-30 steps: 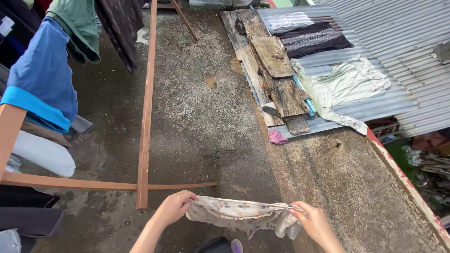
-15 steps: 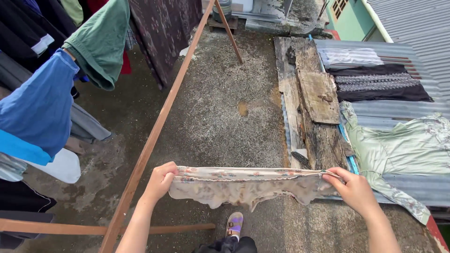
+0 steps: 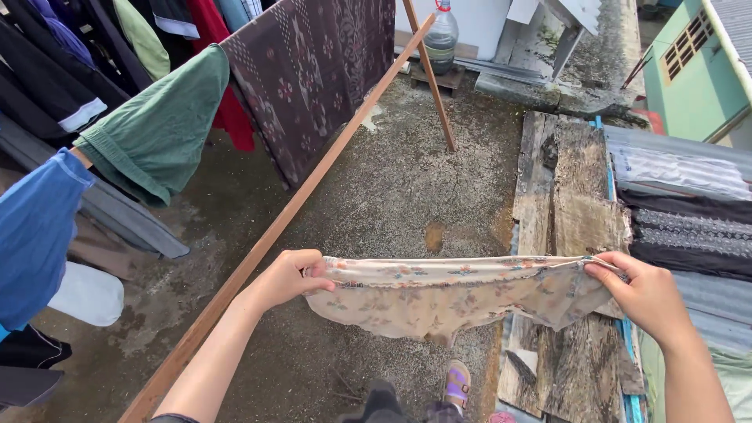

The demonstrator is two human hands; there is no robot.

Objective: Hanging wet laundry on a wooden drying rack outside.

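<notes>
A small pale floral cloth point(image 3: 450, 294) with a lace-trimmed edge is stretched wide between my two hands at chest height. My left hand point(image 3: 286, 276) pinches its left end, right next to a slanted wooden drying rail point(image 3: 313, 184). My right hand point(image 3: 642, 294) grips the other end, above weathered wooden planks point(image 3: 576, 204). The cloth's lower edge hangs loose in the middle.
Clothes hang on the rack at left: a blue shirt point(image 3: 35, 235), a green garment point(image 3: 160, 129) and a dark patterned fabric point(image 3: 313, 70). Garments lie on the corrugated metal roof point(image 3: 681, 168) at right. A plastic bottle point(image 3: 442, 35) stands at the back. My sandalled foot point(image 3: 457, 384) is on rough concrete.
The view has tilted up and forward. Both hands have lifted the cloth and pulled it wider and tauter; it now sits nearer the wooden rail.
</notes>
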